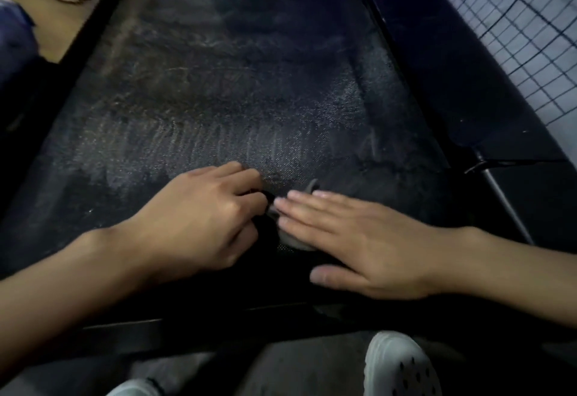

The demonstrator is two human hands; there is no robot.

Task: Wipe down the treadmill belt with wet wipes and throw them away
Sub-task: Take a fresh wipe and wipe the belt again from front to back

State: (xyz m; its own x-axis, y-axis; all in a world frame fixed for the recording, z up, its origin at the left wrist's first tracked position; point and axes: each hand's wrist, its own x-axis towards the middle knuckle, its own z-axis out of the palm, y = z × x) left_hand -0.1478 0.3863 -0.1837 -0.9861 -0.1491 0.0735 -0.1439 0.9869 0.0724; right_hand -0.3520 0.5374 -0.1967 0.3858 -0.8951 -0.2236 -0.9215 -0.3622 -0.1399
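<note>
Here, in the head view, the right hand (359,239) lies flat and open on a grey wet wipe (293,241) at the near end of the treadmill belt (234,89); the left hand (199,220) is curled, pinching its edge. Press evenly and work far, toward the dusty streaks.

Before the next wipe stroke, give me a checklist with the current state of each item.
1. Wet wipe on the treadmill belt: ok, under the right hand.
2. Right hand flat on the wipe: ok, fingers extended.
3. Left hand gripping the wipe's edge: cannot tell, fingers curled beside it.
4. Belt ahead free of objects: ok.
5. Belt clean: not ok, pale dusty streaks remain.
6. Wipe still usable: cannot tell, mostly hidden.
</note>
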